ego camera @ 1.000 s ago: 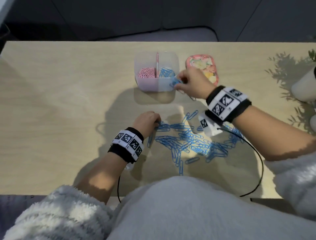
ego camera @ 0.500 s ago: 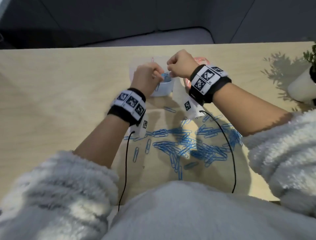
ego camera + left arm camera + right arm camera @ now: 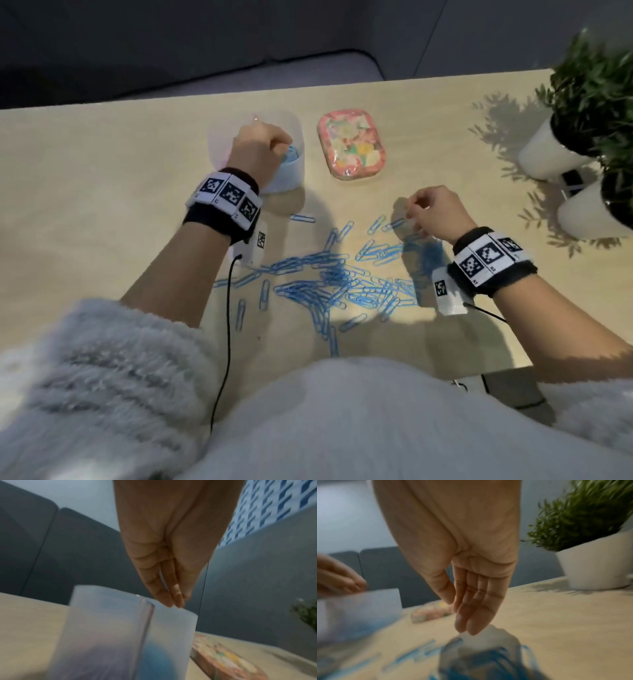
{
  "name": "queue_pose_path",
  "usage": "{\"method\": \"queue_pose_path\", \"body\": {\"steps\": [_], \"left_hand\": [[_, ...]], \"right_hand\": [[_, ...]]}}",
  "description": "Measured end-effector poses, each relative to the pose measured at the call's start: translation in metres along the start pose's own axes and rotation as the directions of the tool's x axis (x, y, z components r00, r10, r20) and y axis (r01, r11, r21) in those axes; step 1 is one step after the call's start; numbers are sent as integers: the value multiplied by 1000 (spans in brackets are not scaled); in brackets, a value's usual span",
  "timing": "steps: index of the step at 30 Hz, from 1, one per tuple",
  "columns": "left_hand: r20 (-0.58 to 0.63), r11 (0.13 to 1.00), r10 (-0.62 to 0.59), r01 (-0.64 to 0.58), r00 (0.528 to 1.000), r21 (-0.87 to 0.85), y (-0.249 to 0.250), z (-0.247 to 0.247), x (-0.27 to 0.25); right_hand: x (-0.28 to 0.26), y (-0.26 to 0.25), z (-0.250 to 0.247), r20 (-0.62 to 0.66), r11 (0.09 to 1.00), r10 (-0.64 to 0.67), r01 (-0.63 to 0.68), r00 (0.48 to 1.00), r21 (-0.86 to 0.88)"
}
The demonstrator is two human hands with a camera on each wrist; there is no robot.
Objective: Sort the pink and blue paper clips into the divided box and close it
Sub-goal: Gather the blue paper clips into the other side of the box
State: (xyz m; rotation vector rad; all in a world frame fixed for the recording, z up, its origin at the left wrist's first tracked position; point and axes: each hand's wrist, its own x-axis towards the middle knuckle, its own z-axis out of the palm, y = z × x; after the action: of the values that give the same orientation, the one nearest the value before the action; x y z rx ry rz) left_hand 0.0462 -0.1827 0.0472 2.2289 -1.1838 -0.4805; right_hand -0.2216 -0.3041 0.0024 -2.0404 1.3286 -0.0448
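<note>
The translucent divided box (image 3: 219, 137) stands open at the table's far middle, with a pink divider (image 3: 147, 622) and blue clips (image 3: 291, 156) in its right compartment. My left hand (image 3: 282, 147) hovers over that compartment, its fingers (image 3: 176, 599) straight, close together and pointing down at the rim. Nothing plainly shows between them. A loose pile of blue paper clips (image 3: 342, 284) covers the near middle of the table. My right hand (image 3: 411, 214) hangs just above the pile's far right edge. In the right wrist view its fingers (image 3: 471, 622) are straight and hold nothing.
The box's pink patterned lid (image 3: 351, 147) lies flat to the right of the box. Two white plant pots (image 3: 544, 154) (image 3: 589, 212) stand at the far right. One stray clip (image 3: 303, 218) lies near the box. Wrist cables (image 3: 226, 325) trail towards the table's front edge.
My right hand has left the box and come back down to the right side of the pile. My left hand has stayed over the box's blue compartment.
</note>
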Motion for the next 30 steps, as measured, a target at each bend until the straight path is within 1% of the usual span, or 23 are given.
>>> {"method": "queue_pose_path", "body": {"steps": [1,2,3,4,6,7,8,9,11,13,15,17,19,20,22,23,25,27,28,30], "left_hand": [[-9,999,50,-50,999,-6,-5,-3,-16],[19,998,59,-59,998,5,-12,-6,-35],[72,999,40,-42,997,25,-23,-6,-55],[148,998,-25,15,989,68,-36,-4,-76],[286,980,-173,136,942,147,-66,-2,-115],[331,970,-225,179,916,164,-80,1,-130],[351,963,-258,210,900,169,-92,3,-141],[343,961,-268,225,900,161,-99,6,-148],[280,963,-262,231,924,140,-102,14,-153],[253,977,-203,179,946,118,-96,27,-151],[272,988,-145,124,951,91,-83,41,-148],[268,991,-126,111,955,72,-69,49,-150],[223,993,-108,94,969,74,-55,55,-160],[211,991,-103,83,972,102,-48,59,-167],[248,975,-109,55,963,215,-34,70,-182],[288,958,-122,37,950,283,-28,77,-188],[357,917,-120,-34,926,398,-22,90,-194],[379,881,-72,-119,923,459,-20,98,-190],[388,875,-39,-156,921,458,-20,99,-185],[421,889,30,-217,907,403,-20,97,-169]], "right_hand": [[-6,13,0,-32,993,24,-28,999,-117],[-13,25,1,-66,977,52,-64,996,-204],[-21,34,4,-98,962,76,-99,992,-256],[-28,41,8,-125,949,93,-126,988,-287],[-39,47,17,-144,944,101,-140,984,-300],[-43,46,23,-137,950,86,-123,987,-286],[-46,42,29,-125,961,63,-94,990,-259],[-48,36,37,-109,972,37,-62,993,-229],[-51,18,57,-48,983,-37,27,998,-179],[-55,-2,75,48,982,-127,132,991,-135],[-59,-18,83,119,975,-186,198,975,-98],[-66,-25,76,104,973,-190,202,976,-112],[-75,-15,61,79,965,-153,166,985,-205],[-81,-6,55,103,957,-116,139,988,-255],[-94,12,49,192,950,-43,99,980,-296],[-100,19,51,231,956,-39,104,972,-275],[-107,24,60,275,965,-118,175,954,-193],[-106,18,75,282,958,-212,256,936,-131],[-102,11,82,272,955,-240,277,932,-105],[-92,-6,91,258,955,-267,291,928,-60]]}}
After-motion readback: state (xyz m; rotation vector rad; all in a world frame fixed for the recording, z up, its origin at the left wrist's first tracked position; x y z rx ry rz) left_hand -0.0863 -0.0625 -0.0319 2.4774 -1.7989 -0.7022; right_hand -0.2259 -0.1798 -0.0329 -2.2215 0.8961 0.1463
